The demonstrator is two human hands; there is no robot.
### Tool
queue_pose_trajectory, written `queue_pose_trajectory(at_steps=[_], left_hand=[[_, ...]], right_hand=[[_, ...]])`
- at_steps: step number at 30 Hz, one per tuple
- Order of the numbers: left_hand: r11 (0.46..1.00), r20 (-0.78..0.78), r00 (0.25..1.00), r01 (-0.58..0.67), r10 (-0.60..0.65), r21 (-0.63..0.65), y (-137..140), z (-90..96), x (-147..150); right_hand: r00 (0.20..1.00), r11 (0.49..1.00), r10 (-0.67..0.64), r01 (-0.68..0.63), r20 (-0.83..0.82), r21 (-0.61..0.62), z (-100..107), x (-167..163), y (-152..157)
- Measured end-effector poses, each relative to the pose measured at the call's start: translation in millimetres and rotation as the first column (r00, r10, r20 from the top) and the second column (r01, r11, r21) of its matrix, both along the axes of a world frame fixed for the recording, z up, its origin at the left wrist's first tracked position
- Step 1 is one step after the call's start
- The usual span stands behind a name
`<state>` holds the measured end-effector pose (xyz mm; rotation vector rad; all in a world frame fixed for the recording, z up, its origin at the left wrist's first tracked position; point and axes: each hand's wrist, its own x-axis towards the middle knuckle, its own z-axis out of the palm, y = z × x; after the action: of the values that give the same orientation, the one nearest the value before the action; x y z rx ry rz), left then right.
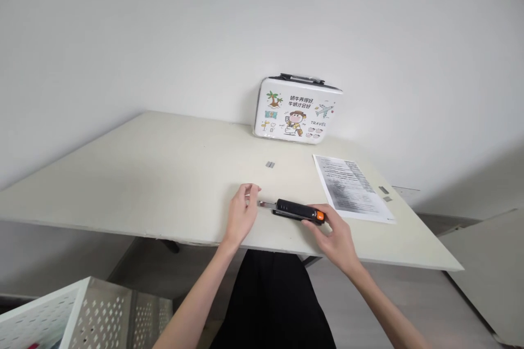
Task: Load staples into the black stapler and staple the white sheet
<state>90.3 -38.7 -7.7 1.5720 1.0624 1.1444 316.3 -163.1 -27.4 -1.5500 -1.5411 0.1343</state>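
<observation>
A black stapler with an orange button lies over the table near its front edge. Its metal magazine sticks out of the left end. My right hand grips the orange-buttoned end, thumb on the near side and fingers on the far side. Just left of the magazine's tip is my left hand, its fingers curled together in a pinch. Whatever those fingers hold, if anything, is too small to name. A small grey piece, like a strip of staples, rests on the table beyond the stapler.
A white travel case with cartoon prints stands against the wall. A printed sheet lies at the right of the white table, with small grey pieces beside it. Below left is a white perforated basket.
</observation>
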Motion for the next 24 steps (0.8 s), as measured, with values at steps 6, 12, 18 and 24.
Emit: queue_pose_trajectory(at_steps=[6,12,18,24], left_hand=[[0.975,0.395,0.919,0.099,-0.012,-0.2,-3,2.3,4],[0.59,0.756,0.564,0.5,0.332,-0.633,-9,14.3,12],[0.52,0.705,0.588,0.49,0.397,-0.7,-14,19.0,5],[0.543,0.683,0.635,0.452,0.36,-0.707,-4,22.4,5]], right_hand=[[0.969,0.94,0.102,-0.168,0.225,0.298,23,-11,-8],[0.893,0.858,0.173,-0.344,0.416,0.381,40,-21,4],[0.844,0.825,0.183,-0.41,0.504,0.389,36,-29,7],[0.861,0.824,0.181,-0.396,0.476,0.404,41,-25,11]])
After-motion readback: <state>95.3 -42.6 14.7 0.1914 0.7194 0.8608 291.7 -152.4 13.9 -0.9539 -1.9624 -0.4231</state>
